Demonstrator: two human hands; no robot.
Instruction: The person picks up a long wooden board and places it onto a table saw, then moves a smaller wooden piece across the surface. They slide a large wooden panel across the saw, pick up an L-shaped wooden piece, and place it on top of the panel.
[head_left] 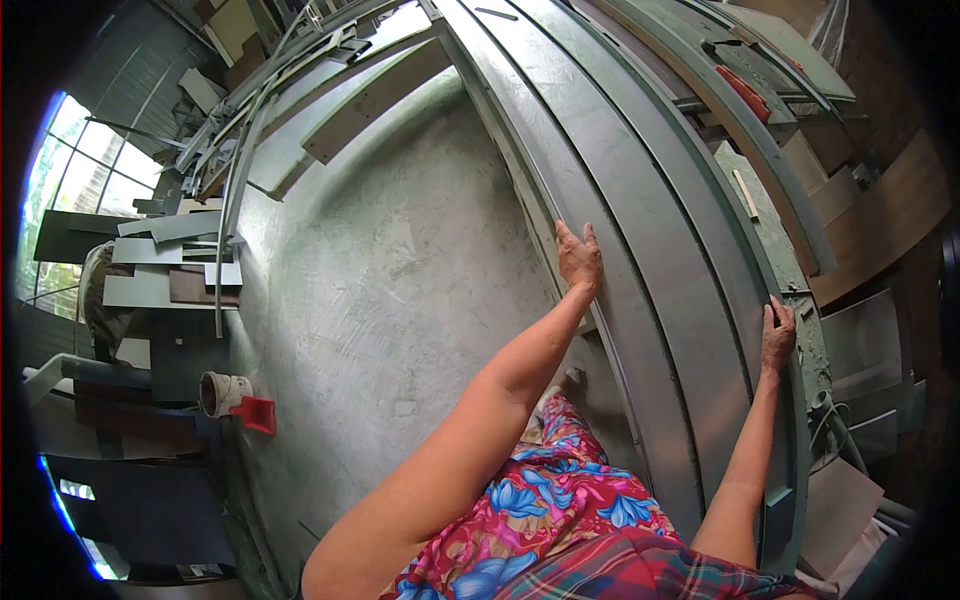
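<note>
Long grey metal strips [640,230] lie side by side, running away from me, with dark gaps between them. My left hand [580,258] rests on the left edge of the leftmost strip, its fingers stretched out and apart. Farther right, my right hand [778,335] has its fingers bent over the outer right edge of the rightmost strip [735,290]. Part of those fingertips is hidden at the edge.
Concrete floor [390,290] lies to my left, with a bucket [222,394] and a red dustpan-like piece [256,414]. Stacked boards [150,285] stand by the window. A long beam [745,150], a red object [743,92] and brown sheets [890,220] are at right.
</note>
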